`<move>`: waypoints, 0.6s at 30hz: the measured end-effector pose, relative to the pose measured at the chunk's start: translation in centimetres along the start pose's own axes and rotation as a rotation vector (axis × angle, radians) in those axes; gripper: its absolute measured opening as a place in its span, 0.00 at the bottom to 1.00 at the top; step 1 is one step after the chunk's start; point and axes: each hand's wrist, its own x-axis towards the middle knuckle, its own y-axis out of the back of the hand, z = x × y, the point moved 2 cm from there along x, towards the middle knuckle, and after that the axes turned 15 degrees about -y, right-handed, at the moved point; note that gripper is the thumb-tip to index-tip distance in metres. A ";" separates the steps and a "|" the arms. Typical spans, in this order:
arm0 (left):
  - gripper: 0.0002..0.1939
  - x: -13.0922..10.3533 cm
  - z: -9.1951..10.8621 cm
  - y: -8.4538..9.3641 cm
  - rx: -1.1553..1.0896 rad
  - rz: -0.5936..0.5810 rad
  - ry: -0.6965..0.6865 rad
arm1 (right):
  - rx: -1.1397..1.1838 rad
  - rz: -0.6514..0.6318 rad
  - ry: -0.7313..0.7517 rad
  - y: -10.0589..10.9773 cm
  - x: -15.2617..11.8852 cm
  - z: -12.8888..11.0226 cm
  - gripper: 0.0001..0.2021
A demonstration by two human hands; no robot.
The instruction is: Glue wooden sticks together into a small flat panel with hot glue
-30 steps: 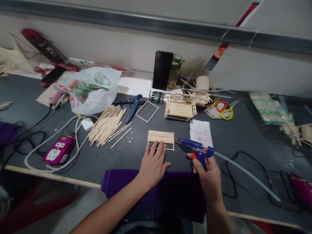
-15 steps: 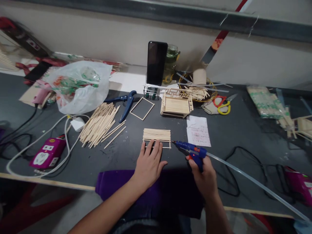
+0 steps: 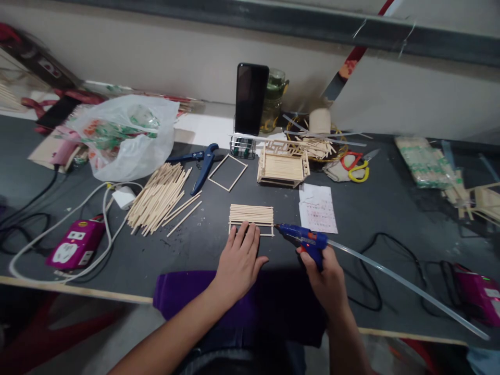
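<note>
A small panel of thin wooden sticks (image 3: 251, 214) lies flat on the dark table, its slats laid across a stick frame with a gap near the front. My left hand (image 3: 240, 255) rests with fingers stretched out, the fingertips on the panel's front part. In my right hand (image 3: 326, 273) is a blue glue gun (image 3: 302, 235), gripped by its handle, with a long clear glue stick (image 3: 406, 287) running out of its back. The gun's nozzle is at the right edge of the panel; whether it touches cannot be made out.
Loose sticks (image 3: 158, 200) are piled left, beside a blue cutter (image 3: 203, 169). Behind the panel are a bare stick frame (image 3: 239, 182), a small stick-built model (image 3: 283, 169) and a phone (image 3: 252, 99). Scissors (image 3: 358, 169), a paper note (image 3: 318, 209) and a purple power strip (image 3: 76, 244) also lie about.
My right hand has shifted the glue gun slightly left, bringing its nozzle closer to the panel's right edge. My left hand stays nearly still.
</note>
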 end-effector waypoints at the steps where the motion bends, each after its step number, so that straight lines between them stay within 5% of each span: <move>1: 0.32 0.0 0.0 0.0 -0.002 -0.002 -0.002 | -0.004 0.000 -0.003 0.0 0.0 0.0 0.17; 18: 0.31 0.0 0.1 0.2 -0.008 -0.028 0.001 | -0.021 -0.012 -0.031 0.0 0.1 -0.2 0.19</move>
